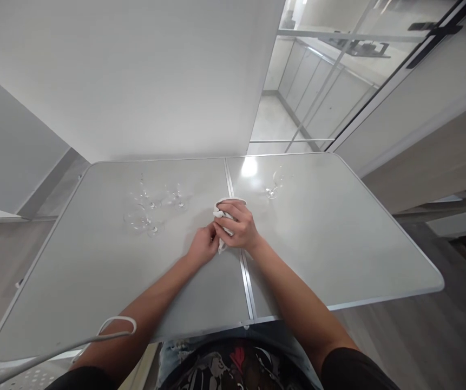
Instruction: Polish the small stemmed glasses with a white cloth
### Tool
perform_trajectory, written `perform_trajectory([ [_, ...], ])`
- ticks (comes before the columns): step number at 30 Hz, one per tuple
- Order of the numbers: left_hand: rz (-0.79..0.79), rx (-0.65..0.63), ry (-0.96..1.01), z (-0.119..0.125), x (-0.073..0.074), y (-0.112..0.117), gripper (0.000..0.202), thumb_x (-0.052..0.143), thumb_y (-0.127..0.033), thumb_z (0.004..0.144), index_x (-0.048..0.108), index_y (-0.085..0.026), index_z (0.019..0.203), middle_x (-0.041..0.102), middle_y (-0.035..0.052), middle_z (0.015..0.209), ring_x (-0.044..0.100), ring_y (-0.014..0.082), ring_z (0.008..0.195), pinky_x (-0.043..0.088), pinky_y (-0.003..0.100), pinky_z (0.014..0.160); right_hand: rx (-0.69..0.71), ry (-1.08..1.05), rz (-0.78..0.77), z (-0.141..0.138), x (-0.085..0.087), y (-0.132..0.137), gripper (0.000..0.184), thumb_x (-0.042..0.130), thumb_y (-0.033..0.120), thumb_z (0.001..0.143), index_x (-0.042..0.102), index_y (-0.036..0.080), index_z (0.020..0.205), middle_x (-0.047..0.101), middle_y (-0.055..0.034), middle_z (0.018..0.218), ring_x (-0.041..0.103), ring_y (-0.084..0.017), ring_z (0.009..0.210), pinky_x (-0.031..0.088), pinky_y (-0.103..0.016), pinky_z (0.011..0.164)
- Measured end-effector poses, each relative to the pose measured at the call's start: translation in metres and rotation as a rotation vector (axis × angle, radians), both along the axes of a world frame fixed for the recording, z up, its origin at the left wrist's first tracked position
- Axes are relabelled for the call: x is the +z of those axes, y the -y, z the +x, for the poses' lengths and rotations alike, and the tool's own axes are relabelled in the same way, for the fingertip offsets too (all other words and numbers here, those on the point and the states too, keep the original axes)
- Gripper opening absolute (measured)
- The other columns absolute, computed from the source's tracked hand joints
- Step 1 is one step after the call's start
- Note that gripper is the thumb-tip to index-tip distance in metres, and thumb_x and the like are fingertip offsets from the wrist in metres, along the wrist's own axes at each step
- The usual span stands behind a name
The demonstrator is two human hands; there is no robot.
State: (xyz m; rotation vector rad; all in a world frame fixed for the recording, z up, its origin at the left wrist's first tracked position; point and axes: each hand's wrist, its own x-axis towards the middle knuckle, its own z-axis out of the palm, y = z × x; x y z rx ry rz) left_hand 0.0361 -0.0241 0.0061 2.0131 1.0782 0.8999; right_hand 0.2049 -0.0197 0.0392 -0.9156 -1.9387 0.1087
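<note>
Near the table's centre seam, a bunched white cloth point(221, 245) is gripped between my two hands. My right hand point(238, 225) wraps over it from above, fingers curled round it, and a rounded white edge shows beyond the knuckles. Against the cloth's lower left side, my left hand point(205, 245) is closed in a pinch; what its fingers grip is hidden. Whether the cloth covers a glass cannot be made out. To the left are several clear stemmed glasses point(145, 221), and a similar clear glass point(272, 190) is to the right beyond my hands.
The pale folding table point(338, 238) has a metal rim and a metal centre seam point(245, 281). A white wall point(155, 97) rises behind it. Back right is a glazed door point(314, 81) with a kitchen behind. A white cable point(62, 346) crosses over my left forearm.
</note>
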Motion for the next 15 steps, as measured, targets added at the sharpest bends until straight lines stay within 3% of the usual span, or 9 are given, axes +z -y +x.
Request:
perform_trajectory([
  [4, 0.100, -0.045, -0.092, -0.003, -0.001, 0.003, 0.009, 0.053, -0.026, 0.090, 0.054, -0.021, 0.083, 0.061, 0.0001, 0.063, 0.052, 0.0147, 0.051, 0.036, 0.027, 0.054, 0.107, -0.214, -0.229, 0.010, 0.014, 0.004, 0.010, 0.065, 0.029, 0.089, 0.075, 0.026, 0.089, 0.065, -0.0067, 0.084, 0.059, -0.022, 0.076, 0.049, -0.036, 0.069],
  [7, 0.052, -0.071, -0.086, -0.005, 0.003, 0.003, 0.016, 0.058, -0.034, 0.090, 0.056, -0.020, 0.083, 0.062, 0.0004, 0.065, 0.053, 0.0145, 0.053, 0.037, 0.026, 0.055, 0.245, -0.433, -0.486, 0.016, 0.024, 0.006, 0.017, 0.068, 0.036, 0.088, 0.075, 0.024, 0.097, 0.064, -0.0046, 0.080, 0.057, -0.020, 0.069, 0.047, -0.034, 0.067],
  [10, -0.130, -0.183, 0.001, -0.006, 0.007, 0.001, 0.031, 0.060, -0.045, 0.090, 0.055, -0.019, 0.073, 0.058, -0.0001, 0.061, 0.049, 0.0125, 0.053, 0.037, 0.025, 0.054, 0.352, -0.665, -0.672, 0.018, 0.027, 0.006, 0.028, 0.077, 0.043, 0.080, 0.072, 0.022, 0.098, 0.065, -0.0046, 0.086, 0.058, -0.020, 0.072, 0.045, -0.032, 0.067],
  [15, -0.497, -0.433, 0.282, -0.004, 0.008, -0.002, 0.061, 0.052, -0.069, 0.092, 0.047, -0.019, 0.057, 0.044, -0.0010, 0.049, 0.036, 0.0096, 0.046, 0.030, 0.027, 0.048, 0.533, -0.949, -0.847, 0.009, 0.021, 0.005, 0.047, 0.080, 0.058, 0.071, 0.066, 0.022, 0.097, 0.063, -0.0031, 0.084, 0.057, -0.017, 0.068, 0.044, -0.028, 0.060],
])
